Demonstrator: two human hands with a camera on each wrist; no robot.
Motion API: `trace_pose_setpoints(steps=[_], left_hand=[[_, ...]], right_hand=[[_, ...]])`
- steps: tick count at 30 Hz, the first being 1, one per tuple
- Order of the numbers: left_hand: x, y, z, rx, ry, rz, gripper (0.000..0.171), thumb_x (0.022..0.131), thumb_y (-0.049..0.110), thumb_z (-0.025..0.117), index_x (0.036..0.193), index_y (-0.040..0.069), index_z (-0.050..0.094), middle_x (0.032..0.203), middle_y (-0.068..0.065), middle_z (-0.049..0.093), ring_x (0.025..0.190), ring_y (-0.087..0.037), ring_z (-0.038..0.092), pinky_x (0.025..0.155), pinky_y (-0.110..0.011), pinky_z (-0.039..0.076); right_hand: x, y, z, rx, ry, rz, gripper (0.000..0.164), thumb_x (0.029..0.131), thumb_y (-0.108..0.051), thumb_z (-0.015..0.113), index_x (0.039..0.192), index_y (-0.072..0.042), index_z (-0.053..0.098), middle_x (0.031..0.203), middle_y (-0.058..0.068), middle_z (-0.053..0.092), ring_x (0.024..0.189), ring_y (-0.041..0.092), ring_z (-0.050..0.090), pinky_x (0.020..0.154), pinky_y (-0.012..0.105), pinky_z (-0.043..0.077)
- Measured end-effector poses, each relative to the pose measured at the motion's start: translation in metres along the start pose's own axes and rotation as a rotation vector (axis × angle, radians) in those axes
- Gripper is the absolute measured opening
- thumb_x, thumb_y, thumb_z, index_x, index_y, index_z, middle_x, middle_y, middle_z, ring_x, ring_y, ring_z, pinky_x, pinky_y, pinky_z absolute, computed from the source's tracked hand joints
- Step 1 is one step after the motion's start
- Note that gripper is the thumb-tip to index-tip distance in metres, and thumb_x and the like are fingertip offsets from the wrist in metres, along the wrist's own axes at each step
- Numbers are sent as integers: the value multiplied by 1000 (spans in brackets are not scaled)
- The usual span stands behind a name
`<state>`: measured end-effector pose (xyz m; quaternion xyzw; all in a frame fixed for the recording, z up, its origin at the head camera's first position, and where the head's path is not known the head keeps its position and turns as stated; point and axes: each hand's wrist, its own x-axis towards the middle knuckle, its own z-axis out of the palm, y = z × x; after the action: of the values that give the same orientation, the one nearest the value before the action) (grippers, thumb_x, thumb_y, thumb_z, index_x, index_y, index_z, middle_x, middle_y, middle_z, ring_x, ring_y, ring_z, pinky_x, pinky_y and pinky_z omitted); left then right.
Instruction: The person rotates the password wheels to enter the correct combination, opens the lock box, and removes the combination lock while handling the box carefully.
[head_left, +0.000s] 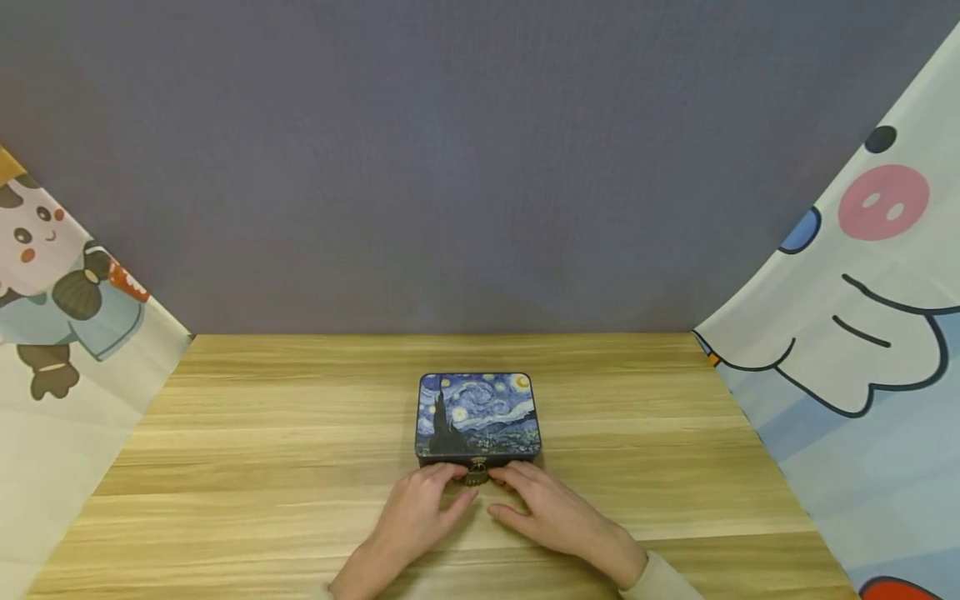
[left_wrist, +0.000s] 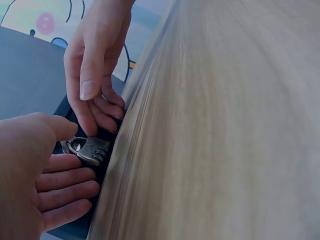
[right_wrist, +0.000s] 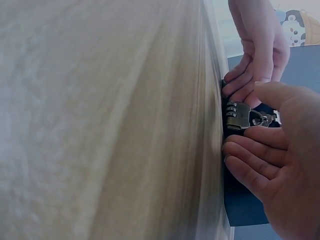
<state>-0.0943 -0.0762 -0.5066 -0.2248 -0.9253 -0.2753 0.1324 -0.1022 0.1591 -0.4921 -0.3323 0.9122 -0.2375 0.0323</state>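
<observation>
A small rectangular box (head_left: 483, 412) with a swirling blue night-sky picture on its lid sits closed on the table. From the clasp (head_left: 478, 460) on its dark front hangs a bronze combination padlock (right_wrist: 237, 116) with several number dials. My left hand (head_left: 416, 508) lies on the padlock's left side, fingers relaxed against the box front and thumb apart from them. On the other side, my right hand (head_left: 551, 510) rests its loosely bent fingers along the same front. Both sets of fingertips are right beside the padlock, and neither hand is curled round it.
The wood-grain table (head_left: 262, 442) reaches back to a plain grey panel (head_left: 450, 167). Cartoon-printed curtains hang at the left (head_left: 45, 467) and right (head_left: 862, 450) sides.
</observation>
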Motion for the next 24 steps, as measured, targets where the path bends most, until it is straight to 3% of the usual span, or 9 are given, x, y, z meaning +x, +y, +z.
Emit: trace_pose_setpoints(steps=[24], left_hand=[[6,2,5,-40,-17,-48,20,88,17,81,104,7,76,100,-7,79,88,-22,75,79,-39,63]], right_hand=[[1,1,1,10,-15,0,55,104,-50,57,139,-7,62,124,0,67,112,15,64,96,37,58]])
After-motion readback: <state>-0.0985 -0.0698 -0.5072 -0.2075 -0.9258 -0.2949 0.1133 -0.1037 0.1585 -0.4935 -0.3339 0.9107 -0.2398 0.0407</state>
